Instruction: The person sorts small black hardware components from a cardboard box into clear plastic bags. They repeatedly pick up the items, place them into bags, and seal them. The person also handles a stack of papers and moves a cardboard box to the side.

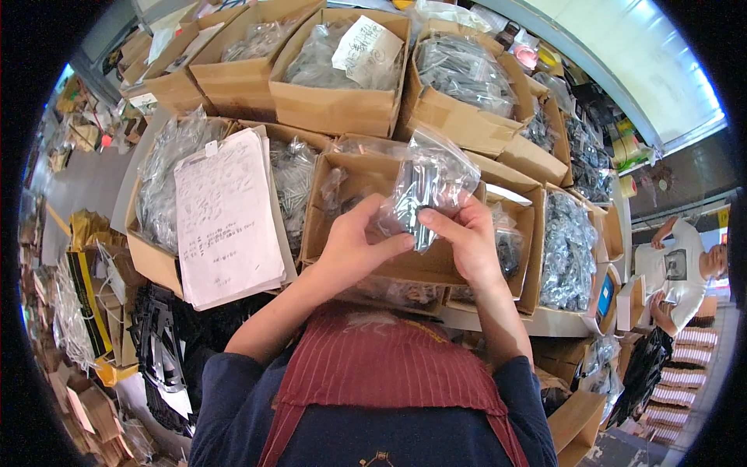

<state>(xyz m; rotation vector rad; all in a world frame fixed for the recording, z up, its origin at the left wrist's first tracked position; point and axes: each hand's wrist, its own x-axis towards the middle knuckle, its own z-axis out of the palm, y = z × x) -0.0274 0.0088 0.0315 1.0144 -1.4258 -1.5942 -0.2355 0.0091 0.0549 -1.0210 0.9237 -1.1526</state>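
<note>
Watching from nearby, I note in the head view a clear plastic bag (421, 191) of dark, elongated pieces, held above an open carton (441, 269). The left hand (359, 240) pinches its lower left side between thumb and fingers; the right hand (472, 237) presses a thumb on its front, fingers bent behind, their tips hidden. Gripping both sides appears to steady the slack plastic. Handwritten sheets (226, 222) lie over bagged stock at left, presumably for easy reading.

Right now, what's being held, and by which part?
A clear plastic bag of dark pieces: left hand at its lower left edge, right hand on its right side.
</note>
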